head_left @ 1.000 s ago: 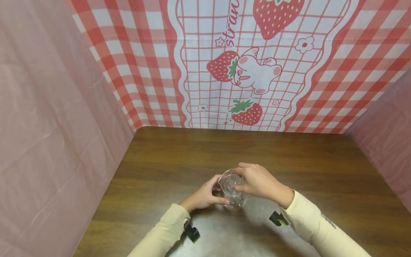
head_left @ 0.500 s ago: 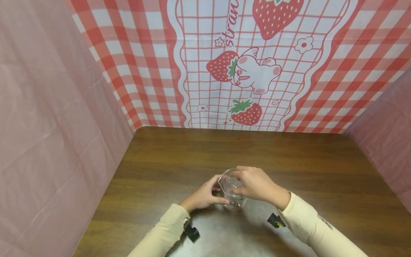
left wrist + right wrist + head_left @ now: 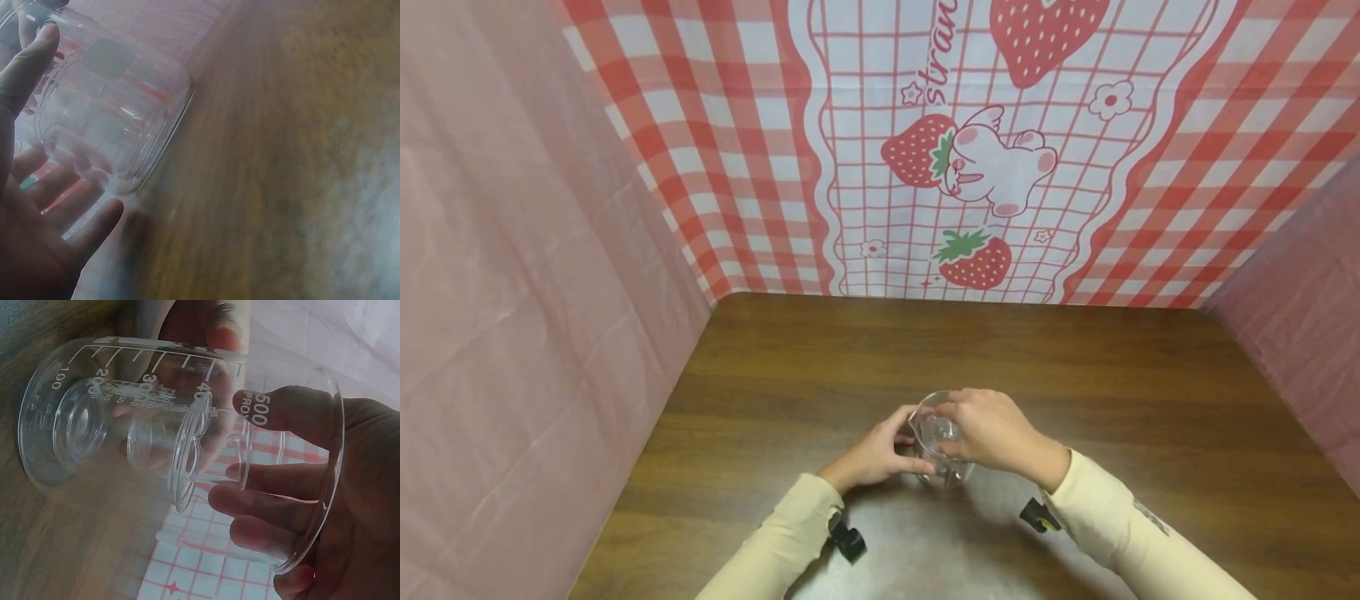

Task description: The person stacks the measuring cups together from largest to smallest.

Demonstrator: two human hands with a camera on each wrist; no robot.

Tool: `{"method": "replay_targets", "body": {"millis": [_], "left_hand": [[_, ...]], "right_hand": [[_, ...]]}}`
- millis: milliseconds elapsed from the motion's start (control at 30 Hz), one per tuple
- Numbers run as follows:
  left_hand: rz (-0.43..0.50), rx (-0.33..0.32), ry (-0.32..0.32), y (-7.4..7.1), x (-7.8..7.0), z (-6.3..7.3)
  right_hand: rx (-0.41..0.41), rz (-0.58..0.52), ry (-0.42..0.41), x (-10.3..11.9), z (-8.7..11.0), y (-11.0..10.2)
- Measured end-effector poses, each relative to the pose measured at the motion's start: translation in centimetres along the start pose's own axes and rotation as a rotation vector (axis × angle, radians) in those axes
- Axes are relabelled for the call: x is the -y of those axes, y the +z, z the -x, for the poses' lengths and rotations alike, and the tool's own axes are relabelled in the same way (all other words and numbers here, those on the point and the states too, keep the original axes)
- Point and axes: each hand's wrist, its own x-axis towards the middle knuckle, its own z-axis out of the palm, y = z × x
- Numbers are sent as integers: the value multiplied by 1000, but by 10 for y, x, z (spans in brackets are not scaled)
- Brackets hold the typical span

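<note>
A large clear glass beaker with white volume marks stands on the wooden table, its spout toward the left. My left hand holds its side, thumb in front and fingers spread behind. Inside the large beaker are smaller glass vessels, nested; the rim of a smaller beaker shows in the right wrist view. My right hand reaches over the rim into the large beaker. Its thumb and fingers pinch a small glass beaker from both sides. The overlapping clear glass makes the inner edges hard to separate.
The brown wooden table surrounds the beakers. A red and white checked strawberry cloth hangs along the back edge. Pink cloth covers the left side and more pink cloth the right.
My right hand has moved slightly left and deeper into the large beaker, and the small glass beaker has gone down with it. My left hand and the large beaker have stayed in place.
</note>
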Motion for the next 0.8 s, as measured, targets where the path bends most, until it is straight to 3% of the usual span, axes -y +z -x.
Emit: {"method": "replay_targets", "body": {"millis": [800], "left_hand": [[6,-2,17,1,1,-1]], "right_hand": [[30,80,57,7,-1,2]]}}
